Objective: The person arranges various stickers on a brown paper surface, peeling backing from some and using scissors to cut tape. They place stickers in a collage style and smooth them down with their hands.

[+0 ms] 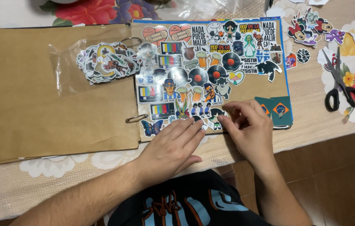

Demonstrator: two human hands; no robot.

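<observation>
Counter under a lace-patterned cloth with red and purple flowers at the edges; tiled floor showing at lower right. Largest thing on it: a brown kraft ring-bound album, opened flat, long axis running left to right across the view. Left page bare except for a clear plastic bag of loose stickers lying near its upper right. Right page crowded with stuck-down stickers: records, small television test cards, cartoon figures, text labels. A metal binder ring shows at the spine, just left of the hands. Black-handled scissors lie well apart to the right, blades pointing away from the person; a scatter of loose cartoon stickers sits above them. Two teal stickers rest at the page's lower right, just beside the right hand. Left hand lies flat, fingers extended and together, tips pressing on the bottom edge of the sticker page. Right hand is curled, fingertips pinched at a small sticker on the bottom row; whether it is gripped or only being pressed cannot be told. That sticker lies directly between the two sets of fingertips, touching or nearly touching both, the right hand slightly nearer. Hands close together, not touching.
</observation>
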